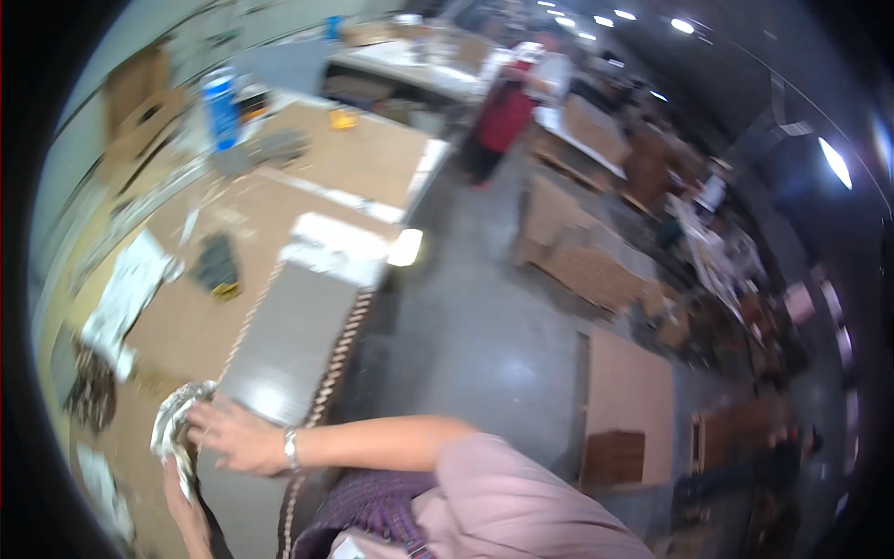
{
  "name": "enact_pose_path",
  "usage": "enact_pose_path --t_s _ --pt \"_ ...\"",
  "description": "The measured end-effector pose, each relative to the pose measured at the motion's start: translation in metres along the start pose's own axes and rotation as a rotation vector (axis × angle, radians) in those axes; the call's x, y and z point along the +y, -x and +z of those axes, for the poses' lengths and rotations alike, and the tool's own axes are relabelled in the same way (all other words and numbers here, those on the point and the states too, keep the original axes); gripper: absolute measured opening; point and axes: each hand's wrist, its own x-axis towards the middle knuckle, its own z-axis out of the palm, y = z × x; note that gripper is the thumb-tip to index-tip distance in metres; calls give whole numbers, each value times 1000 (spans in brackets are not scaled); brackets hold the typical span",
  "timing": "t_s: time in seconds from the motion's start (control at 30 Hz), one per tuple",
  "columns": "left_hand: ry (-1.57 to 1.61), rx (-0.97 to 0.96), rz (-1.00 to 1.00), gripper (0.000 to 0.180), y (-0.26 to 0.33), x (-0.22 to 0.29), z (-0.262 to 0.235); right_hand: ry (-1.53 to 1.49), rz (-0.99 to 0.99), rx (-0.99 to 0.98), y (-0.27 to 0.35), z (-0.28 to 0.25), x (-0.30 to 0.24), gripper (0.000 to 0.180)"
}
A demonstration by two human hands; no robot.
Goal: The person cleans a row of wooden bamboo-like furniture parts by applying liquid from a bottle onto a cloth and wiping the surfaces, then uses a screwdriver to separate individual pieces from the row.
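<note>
In the head view, with clock directions read from its centre, a crumpled, whitish wad lies at 8 o'clock, at the near end of a grey panel. The right hand, a bracelet at its wrist, reaches in from 5 o'clock; its fingers are slightly spread and their tips meet the wad, though blur hides whether they grip it. The left hand, lower down toward 7 o'clock, touches the wad from below; its fingers are mostly hidden, so I cannot tell how far they close. Beaded trim runs along 2 long sides of the panel, and white wrapping covers its far end. A dark glove with a yellow end lies at 9 o'clock on the brown bench top, with a white sheet farther out the same way. A blue can stands at 10 o'clock; a small yellow thing sits at 11. Between 12 and 1, a person in a red apron stands on the grey floor. Cardboard lies toward 3 o'clock.
</note>
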Motion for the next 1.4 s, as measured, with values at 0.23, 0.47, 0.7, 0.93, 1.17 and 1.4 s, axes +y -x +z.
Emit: enact_pose_path --t_s 0.23,0.47,0.7,0.93,1.17,1.4 --pt "-891 -214 336 51 71 7 40 158 95 -169 5 7 3 54" --pt "-887 225 126 47 89 12 -11 266 78 -297 -4 -4 -14 54" --pt "-803 238 -108 30 79 -9 -38 283 56 -247 -5 -14 -15 53" --pt "-816 -19 310 42 110 -2 41 286 47 -233 -5 -4 -11 50" --pt "-794 308 -33 37 135 5 -16 253 69 -216 0 -5 -9 52" --pt "-352 443 -395 36 161 1 -63 231 21 -194 -2 -5 -10 56"
